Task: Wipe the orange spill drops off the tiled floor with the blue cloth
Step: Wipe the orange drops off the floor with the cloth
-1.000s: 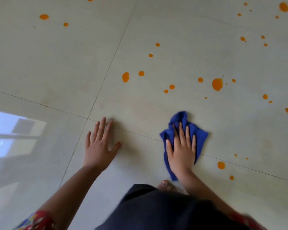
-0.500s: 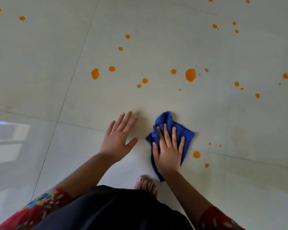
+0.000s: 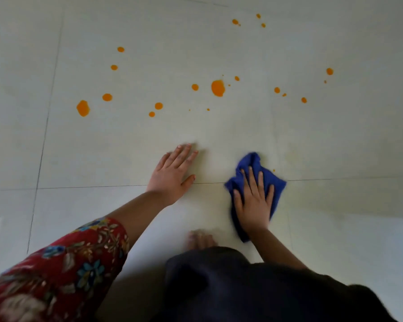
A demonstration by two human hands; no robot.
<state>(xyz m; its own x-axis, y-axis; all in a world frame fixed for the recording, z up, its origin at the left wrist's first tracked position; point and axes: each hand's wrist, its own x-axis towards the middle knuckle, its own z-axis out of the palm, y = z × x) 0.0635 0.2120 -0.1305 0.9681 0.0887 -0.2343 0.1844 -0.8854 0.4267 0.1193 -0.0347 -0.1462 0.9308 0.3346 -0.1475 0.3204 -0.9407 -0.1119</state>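
My right hand [image 3: 254,203] presses flat on the crumpled blue cloth [image 3: 251,163], which lies across a grout line of the pale tiled floor [image 3: 335,135]. My left hand [image 3: 171,175] rests flat on the floor to the left of the cloth, fingers spread, holding nothing. Several orange spill drops are scattered on the tile beyond both hands; the largest drop [image 3: 218,87] lies far ahead of the cloth and another big one [image 3: 82,108] lies to the far left. A tiny orange speck [image 3: 274,170] sits just right of the cloth's upper edge.
My bare toes [image 3: 199,240] show on the floor below the hands, next to dark clothing [image 3: 242,287]. A red flowered sleeve [image 3: 63,263] covers my left arm. Grout lines cross the floor at left and under the cloth.
The cloth under my right hand has slid right over the drops that lay beside it; those drops no longer show. My left hand has shifted rightwards along the floor too.
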